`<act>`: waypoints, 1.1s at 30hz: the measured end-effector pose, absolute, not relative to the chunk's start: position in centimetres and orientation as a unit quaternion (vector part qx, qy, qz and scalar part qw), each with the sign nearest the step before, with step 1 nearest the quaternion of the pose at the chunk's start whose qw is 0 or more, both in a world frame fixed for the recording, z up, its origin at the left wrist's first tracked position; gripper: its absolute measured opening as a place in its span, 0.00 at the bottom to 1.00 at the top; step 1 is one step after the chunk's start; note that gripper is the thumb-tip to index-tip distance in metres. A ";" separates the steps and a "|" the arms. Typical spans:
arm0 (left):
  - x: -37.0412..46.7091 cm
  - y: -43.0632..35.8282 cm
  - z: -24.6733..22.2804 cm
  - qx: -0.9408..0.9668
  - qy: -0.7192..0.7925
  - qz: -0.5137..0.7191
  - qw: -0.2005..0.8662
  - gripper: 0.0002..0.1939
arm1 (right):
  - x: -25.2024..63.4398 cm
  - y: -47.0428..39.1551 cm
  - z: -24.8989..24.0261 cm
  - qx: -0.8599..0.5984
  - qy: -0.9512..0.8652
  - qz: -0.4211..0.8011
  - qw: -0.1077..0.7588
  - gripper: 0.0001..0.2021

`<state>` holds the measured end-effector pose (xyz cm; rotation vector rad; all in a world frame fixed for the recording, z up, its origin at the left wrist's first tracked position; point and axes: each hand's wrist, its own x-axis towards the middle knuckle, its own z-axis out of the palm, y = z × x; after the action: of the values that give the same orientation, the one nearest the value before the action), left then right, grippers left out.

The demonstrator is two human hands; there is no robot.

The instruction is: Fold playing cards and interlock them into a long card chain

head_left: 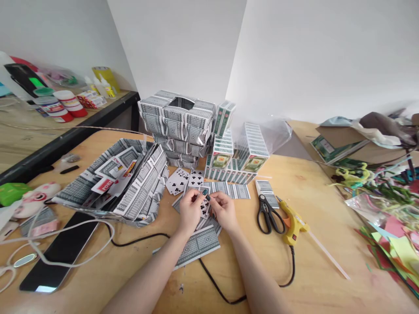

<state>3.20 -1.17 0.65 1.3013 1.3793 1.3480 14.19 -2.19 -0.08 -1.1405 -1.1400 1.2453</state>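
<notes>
My left hand (190, 210) and my right hand (224, 211) meet at the middle of the table, thumbs and fingertips pinched close together. Between them is a playing card (204, 210) with black clubs, which both hands appear to grip. Face-up cards (178, 181) lie fanned just beyond my left hand. A row of face-down cards (240, 191) stretches out behind my right hand. Under my wrists, a strip of patterned card backs (199, 246) rests on the table. My fingers hide part of the held card.
Left stands a basket made of cards (147, 187); behind it are stacked card-covered boxes (178, 117). Card packs (252, 148) are piled at the back. Scissors (270, 218) and a yellow glue gun (293, 226) lie right; its black cable (218, 285) crosses below my arms. A phone (59, 253) lies left.
</notes>
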 end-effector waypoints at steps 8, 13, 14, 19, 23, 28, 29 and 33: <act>3.3 -0.7 0.5 0.427 0.506 0.538 0.522 0.12 | 14.0 -2.2 0.0 -0.485 -0.431 0.532 0.545 0.12; 3.0 -0.6 1.0 0.490 0.502 0.499 0.510 0.11 | 14.6 -2.2 0.2 -0.487 -0.440 0.507 0.558 0.11; 3.0 -0.7 1.2 0.504 0.507 0.495 0.494 0.10 | 14.7 -2.1 0.3 -0.487 -0.438 0.500 0.566 0.11; 3.3 -0.6 1.2 0.488 0.493 0.518 0.501 0.13 | 14.9 -1.8 0.5 -0.445 -0.375 0.545 0.604 0.12; 3.2 -0.3 0.7 0.464 0.491 0.539 0.503 0.11 | 14.6 -1.8 0.2 -0.447 -0.382 0.559 0.585 0.14; 2.6 -0.1 0.5 0.502 0.509 0.501 0.487 0.12 | 14.8 -1.9 0.0 -0.507 -0.444 0.449 0.586 0.11; 2.5 -0.1 0.5 0.513 0.511 0.491 0.484 0.12 | 14.9 -1.9 0.0 -0.511 -0.447 0.435 0.591 0.12; 2.5 -0.2 0.5 0.551 0.518 0.458 0.468 0.09 | 15.4 -1.8 0.3 -0.526 -0.458 0.425 0.577 0.14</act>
<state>2.50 -0.24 0.48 1.3507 1.2708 1.1230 15.39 -1.77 0.31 -1.2317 -1.0718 0.9948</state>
